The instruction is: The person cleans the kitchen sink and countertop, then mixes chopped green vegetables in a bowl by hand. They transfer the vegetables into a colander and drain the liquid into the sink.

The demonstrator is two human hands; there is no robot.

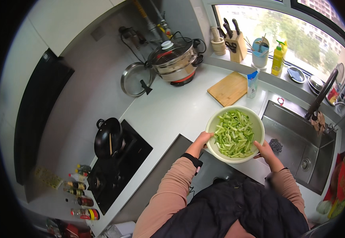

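Note:
A cream-coloured bowl (260, 125) is held between my two hands over the counter's front edge, left of the sink. Cut green vegetable strips (234, 134) lie in it. My left hand (204, 139) grips the bowl's left rim, thumb on top. On the lower right rim, my right hand (264, 151) has its thumb over the edge; the fingers beneath are partly hidden. Behind the bowl lies a wooden cutting board (229, 89), with an upright plastic pouch (252, 84) at its right corner.
The steel sink (291, 154) at right holds a scouring pad (275, 145) under a dark faucet (323, 93). A black wok (105, 135) with a wooden utensil sits on the gas hob (124, 166). A steamer (175, 64) and a glass lid (135, 78) stand in the back corner. A knife block (236, 46) is on the sill.

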